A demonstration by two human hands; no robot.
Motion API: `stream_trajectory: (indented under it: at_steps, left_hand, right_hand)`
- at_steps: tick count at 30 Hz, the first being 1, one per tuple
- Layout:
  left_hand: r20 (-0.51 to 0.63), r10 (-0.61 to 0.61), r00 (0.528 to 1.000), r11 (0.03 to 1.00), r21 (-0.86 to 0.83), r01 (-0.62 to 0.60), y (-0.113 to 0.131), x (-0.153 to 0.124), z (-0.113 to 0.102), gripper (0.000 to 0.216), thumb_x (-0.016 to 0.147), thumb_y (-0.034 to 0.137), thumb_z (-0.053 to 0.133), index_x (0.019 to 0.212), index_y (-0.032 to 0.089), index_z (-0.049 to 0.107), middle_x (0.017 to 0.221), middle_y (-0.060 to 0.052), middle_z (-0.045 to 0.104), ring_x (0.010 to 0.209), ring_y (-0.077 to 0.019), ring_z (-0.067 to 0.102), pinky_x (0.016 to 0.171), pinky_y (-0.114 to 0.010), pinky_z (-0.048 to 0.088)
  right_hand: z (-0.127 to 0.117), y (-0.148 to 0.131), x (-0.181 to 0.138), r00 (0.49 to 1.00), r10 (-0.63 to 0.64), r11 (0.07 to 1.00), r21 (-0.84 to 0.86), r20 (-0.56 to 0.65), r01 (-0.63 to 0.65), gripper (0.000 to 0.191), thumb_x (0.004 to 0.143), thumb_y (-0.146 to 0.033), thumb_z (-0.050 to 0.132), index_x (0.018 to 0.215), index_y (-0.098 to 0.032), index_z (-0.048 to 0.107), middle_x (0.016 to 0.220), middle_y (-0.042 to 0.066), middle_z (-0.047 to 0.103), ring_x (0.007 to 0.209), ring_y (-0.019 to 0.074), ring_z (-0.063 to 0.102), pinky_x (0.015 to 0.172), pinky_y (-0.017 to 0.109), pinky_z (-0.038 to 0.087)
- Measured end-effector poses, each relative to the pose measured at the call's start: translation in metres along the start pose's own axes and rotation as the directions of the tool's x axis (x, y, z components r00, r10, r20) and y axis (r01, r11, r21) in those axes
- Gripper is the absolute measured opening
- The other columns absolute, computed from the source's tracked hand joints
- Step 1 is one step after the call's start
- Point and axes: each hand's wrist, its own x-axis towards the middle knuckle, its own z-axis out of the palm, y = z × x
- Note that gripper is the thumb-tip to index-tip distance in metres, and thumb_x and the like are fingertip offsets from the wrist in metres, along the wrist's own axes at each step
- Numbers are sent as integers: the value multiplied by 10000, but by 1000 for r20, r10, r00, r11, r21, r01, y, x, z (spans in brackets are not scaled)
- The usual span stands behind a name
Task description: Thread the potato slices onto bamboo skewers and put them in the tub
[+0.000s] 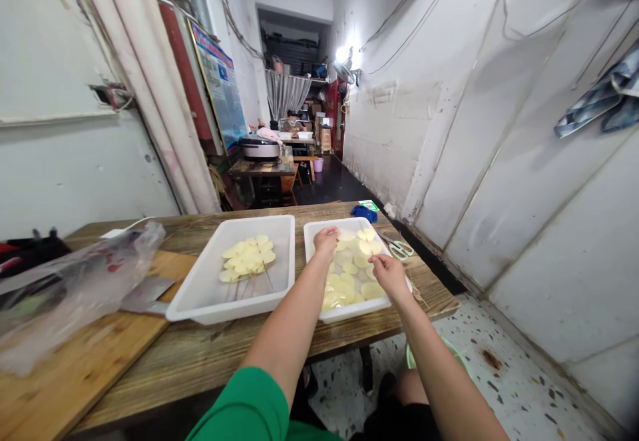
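Observation:
My right hand (389,275) is closed on a thin skewer, with pale yellow potato slices (370,247) threaded on it, above the right white tray (308,228). My left hand (327,239) is pinched over the same tray's left side, a pale potato slice (346,235) at its fingertips. More loose slices (341,288) lie in water in this tray. To the left, another white tray (204,298) holds a pile of skewered potato slices (249,255), their sticks pointing toward me.
Green-handled scissors (401,249) and a blue cloth (364,213) lie beyond the right tray. Loose skewers (418,293) rest by its right edge. At left are a wooden board (100,341), a cleaver (147,293) and a plastic bag (90,288). A person (293,122) sits far back.

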Motion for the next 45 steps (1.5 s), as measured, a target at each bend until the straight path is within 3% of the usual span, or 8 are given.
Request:
stream_trajectory:
  at_steps: [4,11,20,25,29,35,40,45]
  left_hand:
    - [304,-16,952,924,369,-102,-14,0,2,195,677,119,694,873,120,697,841,-103,689,782,-192,646,700,-281,505]
    - [367,-10,930,256,900,-353,-33,-5,8,277,706,112,629,978,116,684,1141,-208,614,1124,-320,554,929,-377,423]
    - [269,-54,961,108,959,-263,-38,-4,7,475,777,390,569,1220,220,568,1331,-165,443,1190,-329,467,932,-408,411]
    - [439,-23,898,69,897,-437,-39,-6,6,385,848,328,446,1196,251,594,1261,-145,484,1187,-311,463,939,-402,403]
    - [498,-85,863,52,867,-495,-40,-10,9,478,798,364,539,1267,276,530,1296,-154,451,1128,-317,525,904,-408,429]
    - [312,-68,948,71,949,-308,-32,-19,12,590,712,440,658,1224,181,520,1208,-182,554,1092,-300,561,853,-360,450]
    - [450,-178,875,-21,887,-461,-27,-20,11,610,664,479,670,1241,343,525,1394,-108,395,1256,-376,390,954,-481,379]
    - [414,-252,875,-10,903,-430,-33,-12,16,776,496,370,798,1218,228,555,1383,-180,372,1111,-376,531,900,-439,442]
  right_hand:
    - [-1,4,1,997,8,999,38,-82,-5,367,766,-418,472,797,-126,692,451,-27,484,428,123,392,452,238,300]
    - [1,11,3,996,-30,999,12,-79,31,361,776,-391,473,814,-117,704,467,-15,504,452,129,415,475,239,315]
    - [3,7,-2,1000,-19,1000,-5,-12,19,358,777,-402,461,794,-131,694,457,-30,467,441,128,390,461,237,293]
    - [7,6,-4,1000,-18,1000,6,-17,18,335,779,-391,463,774,-139,683,458,-34,460,439,123,387,459,234,292]
    - [7,4,-4,1000,2,1000,14,-16,-2,345,769,-401,462,782,-136,683,453,-35,455,431,124,386,451,234,291]
    - [7,1,-6,1000,21,1000,19,-18,-21,346,762,-401,460,774,-134,679,445,-34,453,422,121,380,440,229,284]
    - [8,1,-7,1000,19,1000,14,-20,-19,353,762,-403,466,785,-127,685,448,-35,445,423,117,374,439,229,282]
    - [8,3,-8,1000,28,999,22,-6,-28,367,770,-414,460,804,-128,687,446,-39,446,412,114,370,438,230,283]
